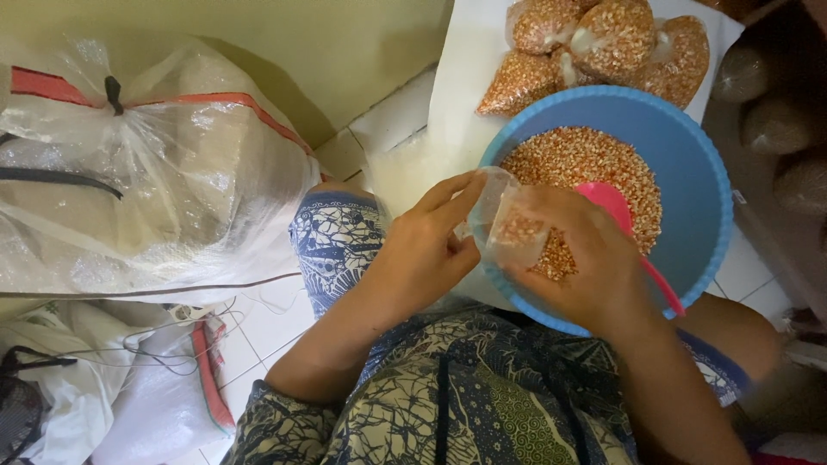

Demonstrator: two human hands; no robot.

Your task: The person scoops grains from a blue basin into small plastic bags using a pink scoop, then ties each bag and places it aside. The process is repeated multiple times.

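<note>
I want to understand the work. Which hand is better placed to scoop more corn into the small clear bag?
Probably the right hand: it lies over the blue basin of corn, with the pink scoop under it. The left hand holds the clear bag open.

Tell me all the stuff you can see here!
Round blue plastic basin: one, blue, on the person's lap, right.
Loose dried corn kernels: a heap, orange, inside the basin.
Pink plastic scoop: one, pink, in the basin, partly hidden.
Small clear plastic bag: one, see-through with some kernels, between both hands.
Filled clear bags of kernels: at least four, orange, beyond the basin.
Big clear woven sack: one, whitish with red stripe, left.
White tiled floor: white, below.
Patterned blue clothing: on the person.
Left hand: holds the bag's side.
Right hand: holds the bag.
</note>
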